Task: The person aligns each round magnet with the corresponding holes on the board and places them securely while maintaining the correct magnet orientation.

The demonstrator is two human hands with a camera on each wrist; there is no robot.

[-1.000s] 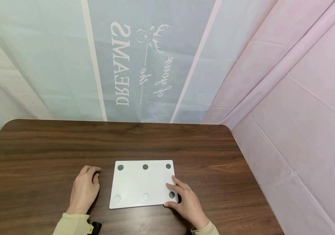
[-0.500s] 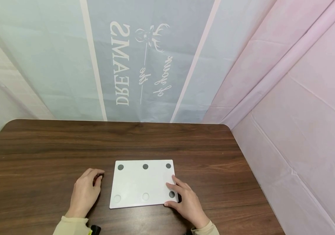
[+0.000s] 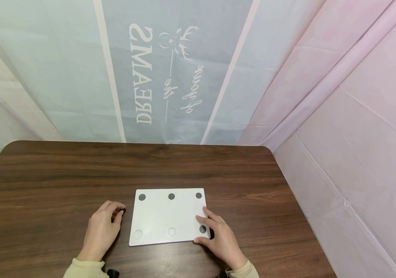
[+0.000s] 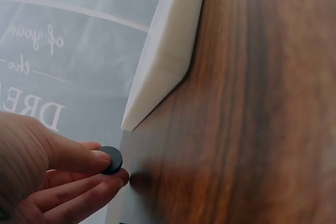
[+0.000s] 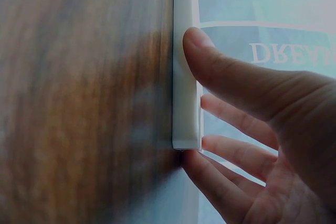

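A white rectangular board [image 3: 163, 215] lies flat on the table. Dark round discs sit along its far edge and at its near right corner. Two shallow round recesses, the left one [image 3: 138, 234] and the middle one [image 3: 171, 232], show white along the near edge. Just left of the board, my left hand [image 3: 100, 229] pinches a small black disc [image 4: 112, 160] between thumb and fingertips, seen plainly in the left wrist view. My right hand [image 3: 224, 239] holds the board's near right corner, its thumb [image 5: 199, 45] against the near edge and fingers at the right side and on top.
The dark wood-grain table [image 3: 62, 170] carries the board and ends at a rounded far edge. Behind it hangs a grey-blue cloth [image 3: 184, 127] with mirrored lettering. A pale pink cloth [image 3: 357, 154] hangs along the right side.
My left hand has shifted a little right toward the board, and the black disc now shows at its fingertips. My right hand and the board have stayed in place.
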